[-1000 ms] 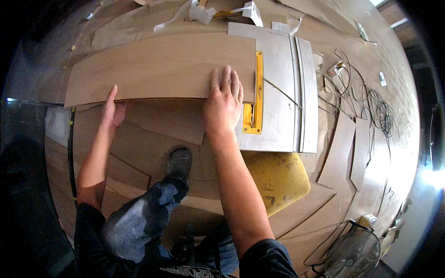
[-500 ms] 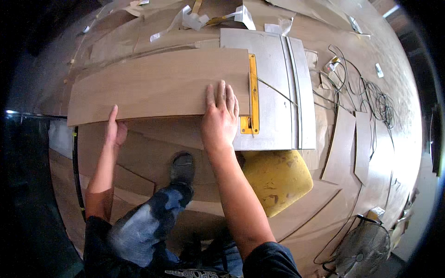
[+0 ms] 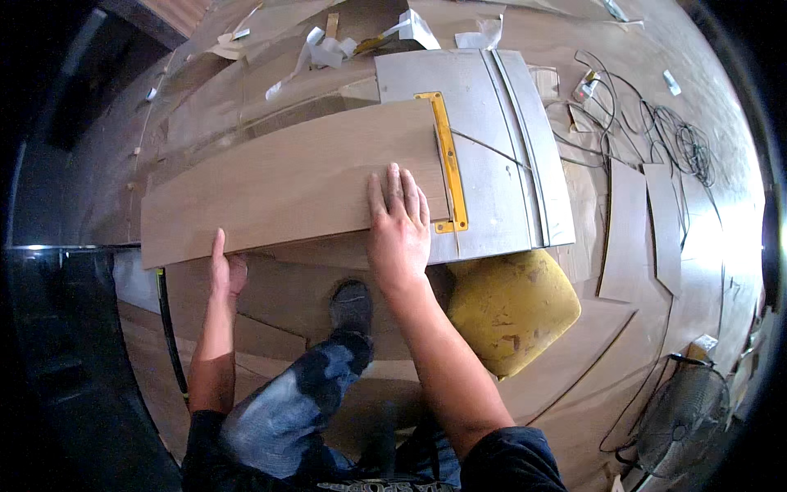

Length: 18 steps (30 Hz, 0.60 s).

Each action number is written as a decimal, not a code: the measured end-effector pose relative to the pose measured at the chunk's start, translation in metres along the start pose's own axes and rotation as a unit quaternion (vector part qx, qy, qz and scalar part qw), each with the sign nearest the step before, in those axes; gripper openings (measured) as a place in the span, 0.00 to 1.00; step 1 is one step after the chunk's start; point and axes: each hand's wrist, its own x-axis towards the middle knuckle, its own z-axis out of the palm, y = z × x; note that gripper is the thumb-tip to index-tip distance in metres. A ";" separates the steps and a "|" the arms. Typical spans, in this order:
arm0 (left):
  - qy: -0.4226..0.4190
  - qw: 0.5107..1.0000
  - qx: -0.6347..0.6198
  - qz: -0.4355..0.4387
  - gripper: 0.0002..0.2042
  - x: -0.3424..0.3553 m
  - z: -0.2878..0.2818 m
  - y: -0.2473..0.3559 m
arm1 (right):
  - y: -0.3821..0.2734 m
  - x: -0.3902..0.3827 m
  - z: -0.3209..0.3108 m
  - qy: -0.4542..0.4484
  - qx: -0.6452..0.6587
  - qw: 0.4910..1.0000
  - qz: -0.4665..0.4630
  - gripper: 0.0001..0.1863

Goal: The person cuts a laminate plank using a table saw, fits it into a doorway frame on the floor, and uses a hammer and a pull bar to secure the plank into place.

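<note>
A long light-brown wooden board (image 3: 287,184) lies partly on the grey metal table (image 3: 496,201) of a saw and reaches out past it to the left. Its right end sits beside a yellow slotted plate (image 3: 449,164) set into that table. My left hand (image 3: 227,266) grips the overhanging part at the near edge, thumb up along the edge and fingers partly hidden beneath. Flat on top near the right end rests my right hand (image 3: 399,230), fingers stretched forward, close to the yellow plate.
A yellow rounded panel (image 3: 512,312) juts out below the metal table. Loose wooden sheets (image 3: 627,230) and tangled black cables (image 3: 689,156) lie to the right. A round fan (image 3: 680,426) stands at lower right. Torn white scraps (image 3: 328,49) lie beyond the table.
The board has slid toward me along the yellow plate, both hands staying on it. The whole view has also turned slightly.
</note>
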 end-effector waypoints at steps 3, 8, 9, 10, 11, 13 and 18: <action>0.031 0.999 -0.020 0.011 0.23 -0.026 0.041 -0.015 | 0.012 -0.008 0.002 -0.001 -0.017 1.000 0.004 0.29; -0.004 1.000 -0.016 0.019 0.21 -0.034 0.028 -0.004 | 0.005 -0.011 -0.002 0.006 -0.017 1.000 -0.004 0.30; -0.003 0.999 -0.026 0.024 0.21 -0.037 0.030 -0.005 | 0.004 -0.011 -0.004 -0.002 -0.009 1.000 0.002 0.30; -0.003 0.999 -0.036 0.029 0.22 -0.039 0.033 -0.007 | 0.002 -0.011 -0.006 -0.010 -0.002 1.000 0.008 0.30; 0.064 0.996 0.022 0.050 0.22 -0.042 0.035 -0.005 | 0.001 -0.011 -0.007 -0.012 0.000 1.000 0.008 0.30; 0.033 0.999 -0.004 0.013 0.23 -0.046 0.038 -0.003 | 0.003 -0.014 -0.009 -0.016 -0.004 1.000 0.009 0.30; 0.008 0.998 -0.049 0.038 0.23 -0.049 0.028 -0.009 | 0.002 -0.023 -0.008 0.000 0.012 1.000 0.007 0.30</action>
